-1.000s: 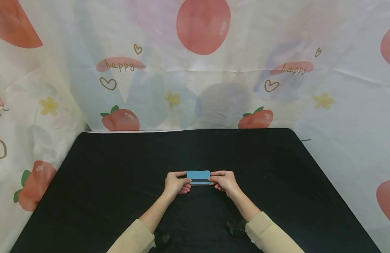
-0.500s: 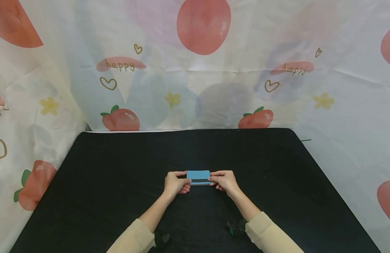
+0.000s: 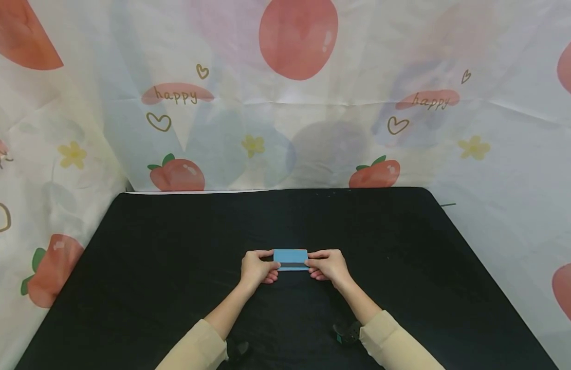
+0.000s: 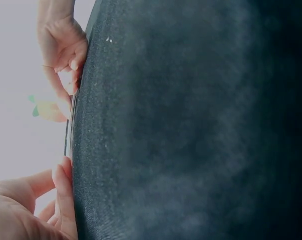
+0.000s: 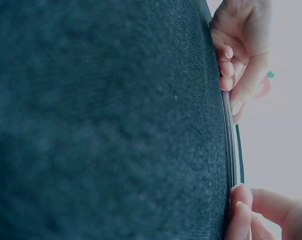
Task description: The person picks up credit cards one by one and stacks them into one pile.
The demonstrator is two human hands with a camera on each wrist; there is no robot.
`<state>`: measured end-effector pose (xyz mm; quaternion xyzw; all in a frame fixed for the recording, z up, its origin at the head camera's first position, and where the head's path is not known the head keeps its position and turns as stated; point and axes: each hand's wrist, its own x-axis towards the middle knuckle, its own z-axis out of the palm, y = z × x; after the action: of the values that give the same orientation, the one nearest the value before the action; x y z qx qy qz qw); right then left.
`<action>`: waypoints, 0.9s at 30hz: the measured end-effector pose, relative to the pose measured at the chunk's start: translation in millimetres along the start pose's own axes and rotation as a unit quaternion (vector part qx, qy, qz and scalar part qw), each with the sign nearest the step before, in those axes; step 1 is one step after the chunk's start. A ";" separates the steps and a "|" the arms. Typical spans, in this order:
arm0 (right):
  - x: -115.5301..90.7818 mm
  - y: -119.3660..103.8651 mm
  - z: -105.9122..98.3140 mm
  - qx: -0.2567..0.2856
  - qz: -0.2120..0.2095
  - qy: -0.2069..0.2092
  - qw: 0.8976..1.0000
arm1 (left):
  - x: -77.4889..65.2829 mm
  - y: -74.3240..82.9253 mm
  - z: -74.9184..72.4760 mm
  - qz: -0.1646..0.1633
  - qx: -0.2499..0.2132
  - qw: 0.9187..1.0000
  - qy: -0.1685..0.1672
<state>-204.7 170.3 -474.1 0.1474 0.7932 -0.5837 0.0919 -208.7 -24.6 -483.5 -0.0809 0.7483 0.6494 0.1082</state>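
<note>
A small stack of cards lies low at the middle of the black table, its top card blue with a dark stripe along the near side. My left hand pinches its left end between thumb and fingers. The opposite end is pinched by my right hand. Seen edge-on in the right wrist view, the stack shows several thin layers, close against the cloth. Its edge also runs between both hands in the left wrist view. The faces of the lower cards are hidden.
Black cloth covers the table, whose far edge meets a hanging curtain printed with fruit, hearts and flowers. Near each cuff sits a dark wrist device, the right one showing more plainly than the left one.
Both hands stay in place around the stack. The right hand's lower fingers have shifted slightly, and the card edges along the near and far sides sit a little differently.
</note>
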 end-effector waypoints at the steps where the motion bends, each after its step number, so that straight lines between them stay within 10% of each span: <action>1: 0.1 -0.3 0.0 0.003 0.002 -0.002 1.000 | 0.0 0.0 0.0 -0.001 0.000 1.000 0.001; 16: -0.9 -0.2 -0.6 0.003 -0.004 -0.002 1.000 | -0.7 1.3 -0.3 -0.006 -0.007 1.000 0.001; 27: 4.3 -10.1 -39.8 -0.034 0.008 -0.092 0.995 | 1.2 5.5 -12.5 -0.023 0.015 0.999 -0.028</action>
<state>-211.1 206.0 -454.4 0.0966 0.7995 -0.5668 0.1740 -212.1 -36.1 -477.0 -0.0787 0.7524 0.6377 0.1451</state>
